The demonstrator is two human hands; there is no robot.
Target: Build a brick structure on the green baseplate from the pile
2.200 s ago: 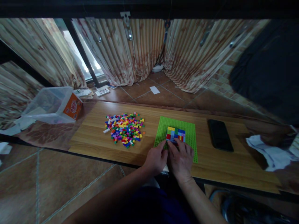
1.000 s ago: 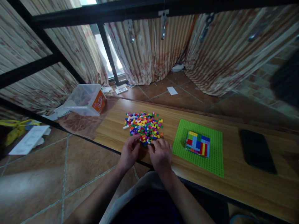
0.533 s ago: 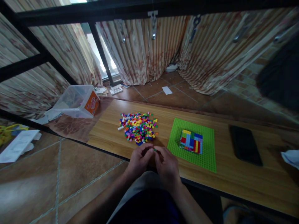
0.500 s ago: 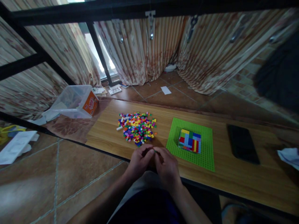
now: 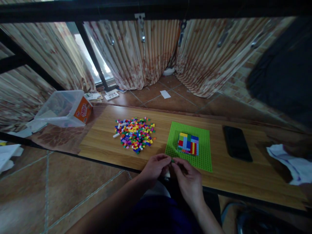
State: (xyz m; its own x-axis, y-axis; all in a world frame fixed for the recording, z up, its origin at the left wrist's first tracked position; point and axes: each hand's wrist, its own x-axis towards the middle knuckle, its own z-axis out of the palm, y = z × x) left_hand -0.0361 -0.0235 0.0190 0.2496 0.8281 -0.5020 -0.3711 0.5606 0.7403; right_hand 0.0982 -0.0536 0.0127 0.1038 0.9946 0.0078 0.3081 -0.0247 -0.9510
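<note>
My left hand and my right hand meet at the table's front edge, fingertips pinched around a small dark green toy brick. Most of that brick is hidden by the fingers. Just beyond them lies a bright green studded baseplate, its near left corner close to my fingertips. A flat block built from red, yellow, blue, green and light blue bricks sits on the plate. To the left, a loose pile of small multicoloured bricks is spread on the wooden table.
A black phone-like slab lies right of the baseplate, with a crumpled white cloth farther right. At the far left stands a clear plastic bin with an orange label. Curtains hang behind the table.
The view has swung to the right. My hands, still together, have shifted right toward the baseplate, and more of the green brick shows between the fingertips.
</note>
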